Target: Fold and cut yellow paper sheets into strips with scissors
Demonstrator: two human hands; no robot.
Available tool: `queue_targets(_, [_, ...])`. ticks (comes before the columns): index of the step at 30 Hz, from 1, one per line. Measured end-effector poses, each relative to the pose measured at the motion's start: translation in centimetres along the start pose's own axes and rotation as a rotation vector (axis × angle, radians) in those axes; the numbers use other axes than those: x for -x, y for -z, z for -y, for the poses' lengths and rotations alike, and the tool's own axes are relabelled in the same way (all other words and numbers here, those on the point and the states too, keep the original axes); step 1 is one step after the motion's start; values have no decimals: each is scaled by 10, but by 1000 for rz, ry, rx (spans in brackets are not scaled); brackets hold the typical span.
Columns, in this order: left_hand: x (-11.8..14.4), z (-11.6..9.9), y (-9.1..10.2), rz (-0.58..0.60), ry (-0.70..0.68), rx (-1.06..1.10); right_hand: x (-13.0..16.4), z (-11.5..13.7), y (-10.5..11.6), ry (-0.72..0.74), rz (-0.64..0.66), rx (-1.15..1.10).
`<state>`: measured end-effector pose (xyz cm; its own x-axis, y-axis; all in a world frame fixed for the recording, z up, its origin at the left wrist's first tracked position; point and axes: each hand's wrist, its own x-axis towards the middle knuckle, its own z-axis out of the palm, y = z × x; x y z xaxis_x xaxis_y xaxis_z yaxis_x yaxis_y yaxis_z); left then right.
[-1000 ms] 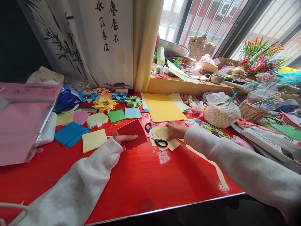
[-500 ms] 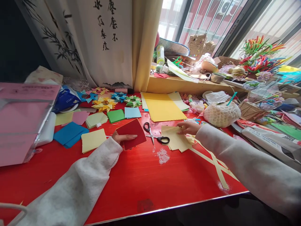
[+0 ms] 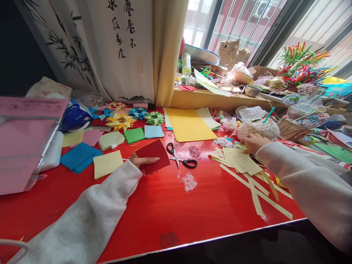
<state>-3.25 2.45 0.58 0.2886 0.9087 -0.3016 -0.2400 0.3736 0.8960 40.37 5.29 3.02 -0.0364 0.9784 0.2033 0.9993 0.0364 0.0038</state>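
My left hand [image 3: 139, 160] is closed on a dark red square of paper [image 3: 156, 158], thumb flat on top and fingers underneath. At the right, my right hand [image 3: 254, 143] has its fingers curled down at the upper edge of pale yellow paper pieces [image 3: 242, 160]. Its fingertips are partly hidden. Pale yellow paper strips [image 3: 257, 200] lie crossed beneath and in front of those pieces. Between the hands lie black-handled scissors [image 3: 178, 157] with blades spread. A pale yellow paper stack [image 3: 107, 164] rests left of my left hand.
Behind are a large yellow sheet [image 3: 189, 124], green squares [image 3: 134, 135], light blue squares [image 3: 154, 131] and folded paper stars [image 3: 120, 121]. Blue squares [image 3: 80, 157] lie left. A netted round object [image 3: 257, 129] and craft clutter crowd the right. The red table [image 3: 192, 216] ends at a front edge.
My right hand has moved right, carrying the pale yellow paper from beside the scissors onto the strips. My left hand still holds the red paper in nearly the same place.
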Motion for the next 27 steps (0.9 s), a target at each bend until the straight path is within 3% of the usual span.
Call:
queue_targets(5, [0,0,-1,-4,5,0,1,44,17,58,4,128])
queue_targets(7, [0,0,-1,-12,3,-7,-1,69,24,73,-57,130])
queue_targets(11, [-1,3,0,-21,-30,8,-3,107,29,133,-4,-135])
queue_targets(16, [-3,4,2,-7,-22,2,-3,125,21,34,201,-780])
queue_targets(24, [-2,3,0,6,-22,14,3,134,22,-209,410,-1180])
queue_targets(27, [-2,3,0,2,-17,16,11,146,24,-276,430,-1327])
